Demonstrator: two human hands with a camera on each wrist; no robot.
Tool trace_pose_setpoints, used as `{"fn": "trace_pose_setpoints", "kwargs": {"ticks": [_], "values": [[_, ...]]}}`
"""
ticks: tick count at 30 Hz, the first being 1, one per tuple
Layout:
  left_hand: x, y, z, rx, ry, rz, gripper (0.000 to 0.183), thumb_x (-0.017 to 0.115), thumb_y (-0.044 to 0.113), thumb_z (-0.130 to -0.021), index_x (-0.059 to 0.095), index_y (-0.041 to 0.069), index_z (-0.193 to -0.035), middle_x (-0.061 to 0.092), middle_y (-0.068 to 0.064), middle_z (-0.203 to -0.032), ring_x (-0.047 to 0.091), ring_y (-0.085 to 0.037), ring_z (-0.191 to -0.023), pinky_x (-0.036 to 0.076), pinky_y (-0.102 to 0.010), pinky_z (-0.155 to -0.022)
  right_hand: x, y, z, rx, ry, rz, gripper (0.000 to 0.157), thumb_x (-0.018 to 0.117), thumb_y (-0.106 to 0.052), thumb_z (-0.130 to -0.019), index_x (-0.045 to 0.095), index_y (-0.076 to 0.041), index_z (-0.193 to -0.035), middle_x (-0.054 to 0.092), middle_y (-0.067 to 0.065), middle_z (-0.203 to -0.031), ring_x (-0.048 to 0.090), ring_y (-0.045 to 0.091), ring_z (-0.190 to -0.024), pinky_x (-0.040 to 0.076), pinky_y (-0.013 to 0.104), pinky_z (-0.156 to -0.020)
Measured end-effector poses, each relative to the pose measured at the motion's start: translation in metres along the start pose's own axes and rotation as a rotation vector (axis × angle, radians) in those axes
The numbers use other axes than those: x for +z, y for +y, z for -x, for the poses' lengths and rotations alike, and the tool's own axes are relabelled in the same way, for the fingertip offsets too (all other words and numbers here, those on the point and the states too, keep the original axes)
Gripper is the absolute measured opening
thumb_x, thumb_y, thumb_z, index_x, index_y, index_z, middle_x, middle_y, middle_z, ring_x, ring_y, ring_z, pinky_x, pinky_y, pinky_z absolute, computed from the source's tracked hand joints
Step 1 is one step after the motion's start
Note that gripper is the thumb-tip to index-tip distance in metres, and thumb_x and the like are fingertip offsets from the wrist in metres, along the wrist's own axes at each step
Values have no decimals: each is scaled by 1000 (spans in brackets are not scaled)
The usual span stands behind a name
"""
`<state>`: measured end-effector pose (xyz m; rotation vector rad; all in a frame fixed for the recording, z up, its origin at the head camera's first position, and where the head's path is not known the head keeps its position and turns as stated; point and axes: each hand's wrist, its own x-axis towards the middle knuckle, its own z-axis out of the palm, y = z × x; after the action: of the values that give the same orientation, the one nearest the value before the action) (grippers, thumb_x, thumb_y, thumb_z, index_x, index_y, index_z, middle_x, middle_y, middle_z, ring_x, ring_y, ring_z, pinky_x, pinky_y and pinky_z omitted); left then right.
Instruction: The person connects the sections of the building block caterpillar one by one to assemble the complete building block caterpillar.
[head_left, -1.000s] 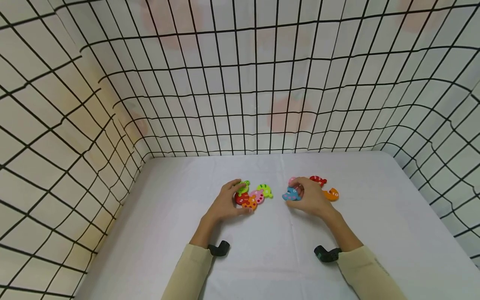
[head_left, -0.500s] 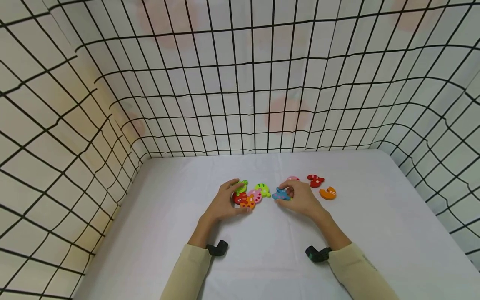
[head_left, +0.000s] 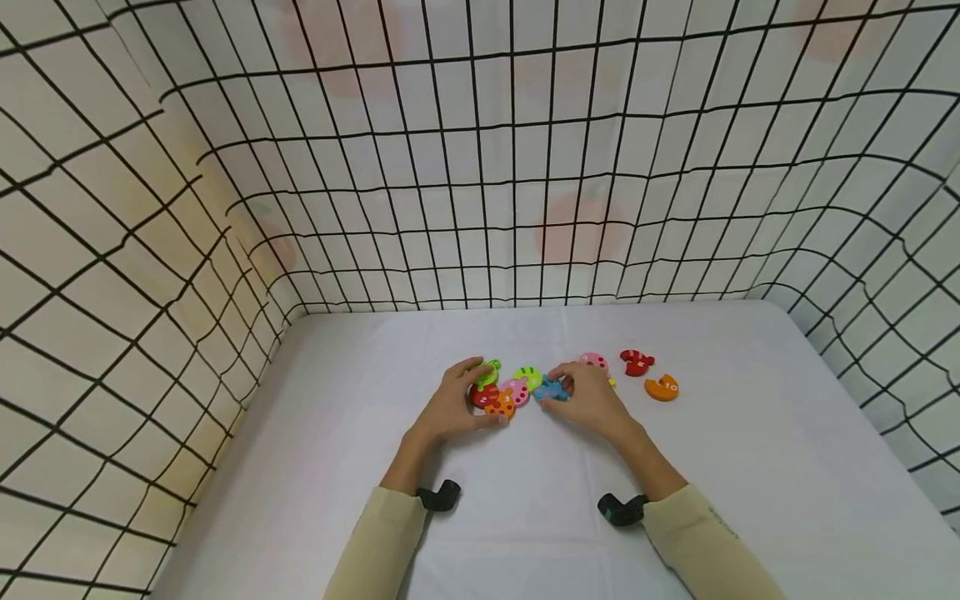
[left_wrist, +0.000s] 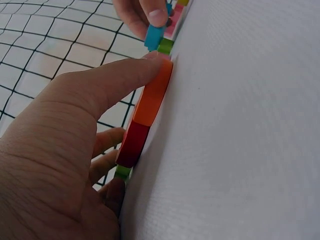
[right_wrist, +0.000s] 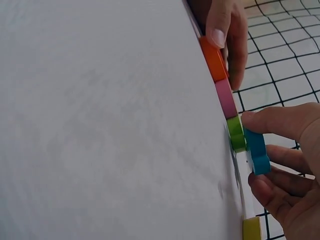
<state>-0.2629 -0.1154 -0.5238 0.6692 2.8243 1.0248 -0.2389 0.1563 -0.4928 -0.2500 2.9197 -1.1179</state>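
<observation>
In the head view my left hand (head_left: 448,408) curves round a cluster of joined wooden puzzle pieces, its thumb on the orange piece (head_left: 500,406) and its fingers by the light green piece (head_left: 488,375). Between those sits a red piece (head_left: 483,396). A pink piece (head_left: 516,392) and a striped green piece (head_left: 528,377) carry the row on to the right. My right hand (head_left: 596,402) pinches a blue puzzle piece (head_left: 551,390) beside the striped green one. The right wrist view shows this blue piece (right_wrist: 256,151) raised slightly off the cloth, close against the green piece (right_wrist: 236,134).
Right of my right hand lie a pink piece (head_left: 593,360), a red piece (head_left: 637,362) and an orange piece (head_left: 662,387), apart from the row. White cloth (head_left: 517,517) covers the table. A black wire grid (head_left: 513,183) stands along the back and both sides.
My right hand has moved left with the blue piece, from beside the loose pieces up to the striped green piece. The left hand has stayed at the joined pieces.
</observation>
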Motion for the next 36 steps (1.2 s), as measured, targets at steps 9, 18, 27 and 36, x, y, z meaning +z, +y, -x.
{"fn": "trace_pose_setpoints", "kwargs": {"ticks": [9,18,27,36], "values": [[-1,2,0,-9,-5,1,91,85,53,-76,49,22,-154,34,-1,-166,28,-27,-155,35,-55,-122,5,-4,-2,45,-1,10,45,88,-30,-81,74,-7,-117,66,5,-96,57,21,-91,54,31,-80],[-1,3,1,-11,-3,1,89,84,52,-77,49,22,-154,34,-2,-167,28,-28,-155,35,-56,-121,10,-4,-7,50,-19,20,43,90,-28,-79,74,-7,-114,64,5,-94,55,21,-91,53,30,-77],[2,3,0,-15,25,12,82,80,54,-81,52,22,-151,37,-3,-165,31,-29,-154,37,-56,-120,7,-2,-1,51,-29,24,49,90,-35,-79,72,-12,-118,66,4,-102,56,21,-96,55,34,-83],[-1,5,0,-7,4,2,79,77,48,-84,51,19,-153,34,-3,-167,27,-29,-157,31,-57,-123,-15,15,12,-25,79,17,45,87,-31,-81,72,-7,-117,70,8,-105,59,23,-95,53,34,-82]]}}
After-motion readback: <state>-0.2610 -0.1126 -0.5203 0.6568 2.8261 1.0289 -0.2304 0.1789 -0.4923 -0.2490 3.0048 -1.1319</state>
